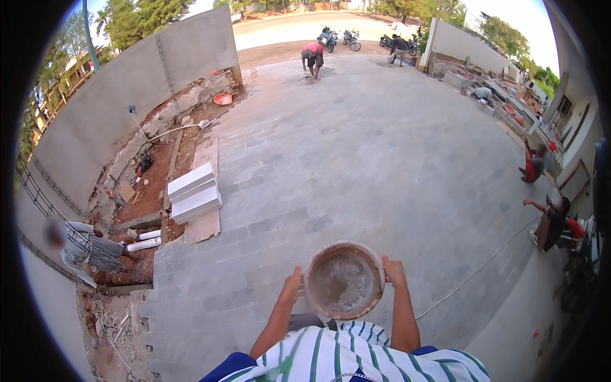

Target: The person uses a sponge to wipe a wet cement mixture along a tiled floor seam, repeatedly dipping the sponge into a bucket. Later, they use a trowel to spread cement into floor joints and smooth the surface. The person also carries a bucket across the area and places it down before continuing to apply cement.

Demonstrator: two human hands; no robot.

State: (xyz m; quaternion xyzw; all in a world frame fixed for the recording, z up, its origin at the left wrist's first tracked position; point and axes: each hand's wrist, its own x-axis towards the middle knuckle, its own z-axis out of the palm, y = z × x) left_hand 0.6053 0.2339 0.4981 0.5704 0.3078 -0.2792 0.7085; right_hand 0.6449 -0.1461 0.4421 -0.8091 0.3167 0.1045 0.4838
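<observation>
Gripping the basin (344, 246) from both sides, left hand (293, 284) and right hand (394, 272) risked spilling liquid (344, 288) if either dipped.

Outdoors, and you're on a building site: a walled yard, partly paved. Grey block paving (382, 153) spreads ahead of you, its edge ragged on your left. Plain grey wall (127, 95) that side; dug-up red earth (151, 173) below it, white pipes (143, 244) lying in it. White blocks (194, 191) by the paving's edge. A worker in red (313, 49) bends over ahead. Motorbikes (328, 39) parked past the wide opening, trees (149, 16) beyond the wall.
</observation>
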